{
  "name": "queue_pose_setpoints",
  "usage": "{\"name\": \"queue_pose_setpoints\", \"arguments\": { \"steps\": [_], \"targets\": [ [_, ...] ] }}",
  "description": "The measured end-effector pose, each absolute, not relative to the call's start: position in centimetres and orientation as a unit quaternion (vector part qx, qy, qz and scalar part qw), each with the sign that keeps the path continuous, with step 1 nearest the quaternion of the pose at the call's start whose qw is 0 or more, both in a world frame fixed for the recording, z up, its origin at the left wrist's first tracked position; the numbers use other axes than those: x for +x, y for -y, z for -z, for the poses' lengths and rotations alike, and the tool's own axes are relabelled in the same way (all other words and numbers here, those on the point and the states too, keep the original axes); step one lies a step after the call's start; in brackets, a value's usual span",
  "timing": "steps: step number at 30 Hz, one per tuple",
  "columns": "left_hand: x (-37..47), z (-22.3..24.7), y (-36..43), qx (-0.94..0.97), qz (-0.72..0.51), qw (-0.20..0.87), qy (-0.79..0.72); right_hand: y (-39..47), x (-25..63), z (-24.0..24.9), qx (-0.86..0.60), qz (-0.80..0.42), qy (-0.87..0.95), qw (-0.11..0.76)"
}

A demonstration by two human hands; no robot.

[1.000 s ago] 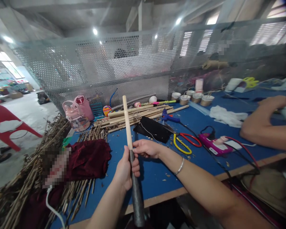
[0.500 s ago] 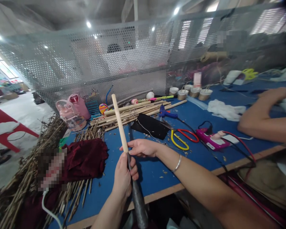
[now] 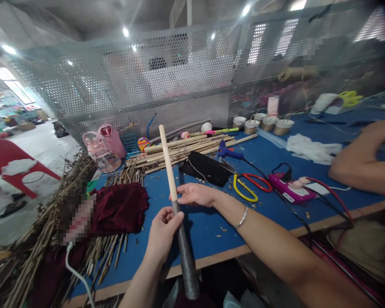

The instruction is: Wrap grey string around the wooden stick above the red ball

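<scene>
A pale wooden stick [image 3: 167, 164] slants up in front of me, its lower part covered by a dark grey wrapping [image 3: 186, 265] that widens toward the bottom end. My left hand [image 3: 165, 229] is closed on the wrapped part just below the bare wood, thumb on the near side. At the border between wood and wrapping, my right hand [image 3: 197, 194] pinches the stick from the right, with some fingertips hidden behind it. A silver bangle is on my right wrist.
More wooden sticks [image 3: 211, 147] lie behind, near a blue glue gun [image 3: 229, 150], black cloth [image 3: 207, 169] and scissors [image 3: 250, 184]. A magenta power strip [image 3: 291, 188] sits to the right, by another person's arm [image 3: 362, 167]. Maroon cloth [image 3: 120, 208] and dry stems [image 3: 105, 261] are left.
My left hand has loosened from wrapping round the grey part to a thumb-and-finger hold. My right hand stays at the border. The view has shifted slightly left.
</scene>
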State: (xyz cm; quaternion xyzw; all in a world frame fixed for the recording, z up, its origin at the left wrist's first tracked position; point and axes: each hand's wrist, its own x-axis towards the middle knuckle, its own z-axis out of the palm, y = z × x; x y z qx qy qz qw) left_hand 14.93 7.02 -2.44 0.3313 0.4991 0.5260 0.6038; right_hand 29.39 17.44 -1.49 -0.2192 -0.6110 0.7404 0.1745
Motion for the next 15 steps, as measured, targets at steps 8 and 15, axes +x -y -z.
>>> {"name": "queue_pose_setpoints", "arguments": {
  "steps": [8,15],
  "targets": [
    [14.6,1.7,-7.2,0.298,-0.496,0.706,-0.409,-16.6,28.9,0.7,-0.198,-0.756,0.592,0.195],
    [14.2,1.2,-8.3,0.45,-0.434,0.587,-0.514,-16.8,28.9,0.5,-0.242,-0.698,0.639,0.212]
  ]
}}
